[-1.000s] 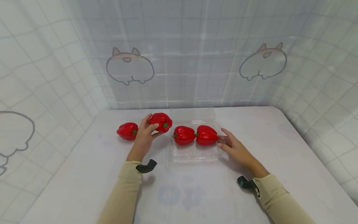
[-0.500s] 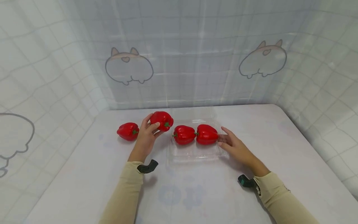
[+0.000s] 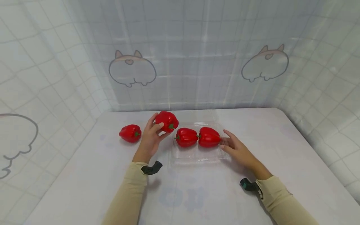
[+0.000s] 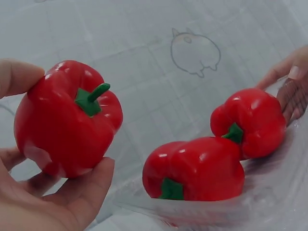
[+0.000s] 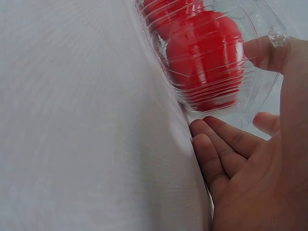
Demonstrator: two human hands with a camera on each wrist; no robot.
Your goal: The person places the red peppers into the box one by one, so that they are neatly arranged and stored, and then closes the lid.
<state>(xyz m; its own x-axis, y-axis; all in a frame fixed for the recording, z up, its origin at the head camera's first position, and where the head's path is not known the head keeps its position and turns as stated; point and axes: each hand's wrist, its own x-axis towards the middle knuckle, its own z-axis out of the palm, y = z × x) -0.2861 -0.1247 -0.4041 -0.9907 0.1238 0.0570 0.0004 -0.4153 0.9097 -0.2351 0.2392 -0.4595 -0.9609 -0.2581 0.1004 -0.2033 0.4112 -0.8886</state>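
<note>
My left hand (image 3: 152, 137) holds a red bell pepper (image 3: 167, 122) raised at the left side of a clear plastic container (image 3: 197, 154), thumb in front and fingers around it; its green stem (image 4: 98, 91) faces the container. Inside the container lie a left bell pepper (image 3: 187, 137) and a right bell pepper (image 3: 209, 137), side by side on their sides. At the container's right end, my right hand (image 3: 239, 153) touches the clear wall with loosely extended fingers (image 5: 231, 142); part of it shows through the plastic.
Another red bell pepper (image 3: 130, 133) lies on the white-covered table (image 3: 84, 181), left of my left hand. The container's clear lid (image 3: 197, 115) lies folded back behind it. Pale gridded curtains (image 3: 194, 62) stand around the back and sides.
My left hand has carried its bell pepper slightly right and up, nearer the container's left end. The right hand and the peppers in the container stay in place.
</note>
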